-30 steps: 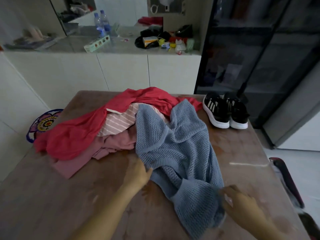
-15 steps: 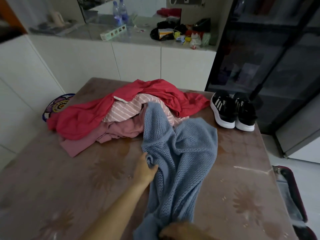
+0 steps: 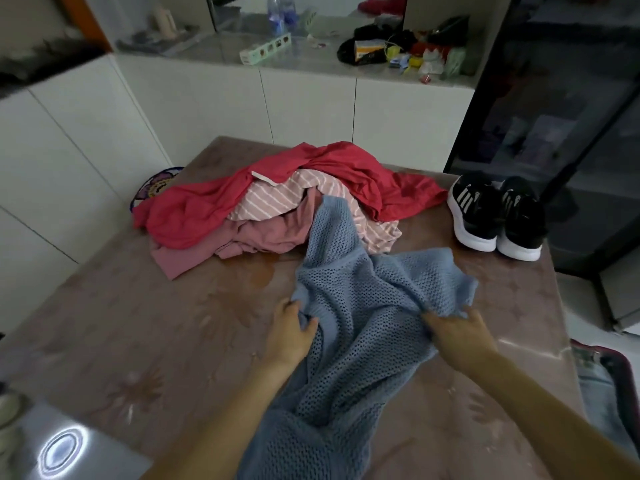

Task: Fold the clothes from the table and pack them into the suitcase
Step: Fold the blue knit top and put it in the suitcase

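Head view: blue knit sweater (image 3: 363,299) lies on the table (image 3: 138,323), crumpled, long axis running away from the person. Its far end is draped up onto the pile, touching the striped top (image 3: 277,199) and the pink garment (image 3: 270,237); its near end hangs off the table's front edge. The left hand (image 3: 292,336) has fingers curled into the knit's left edge, grasping it. The right hand (image 3: 457,336) clutches a bunched fold on the right side. Both grips sit about mid-length, one per side, so the garment lies between the hands, with most loose fabric beyond them and toward the pile. The sweater probably needs pulling clear of the pile before it can be spread flat. The suitcase (image 3: 602,382) is at the right, below the table edge, nearer the right hand. The red garment (image 3: 207,213) tops the pile, and the shoes (image 3: 495,216) sit far right, apart from the sweater.
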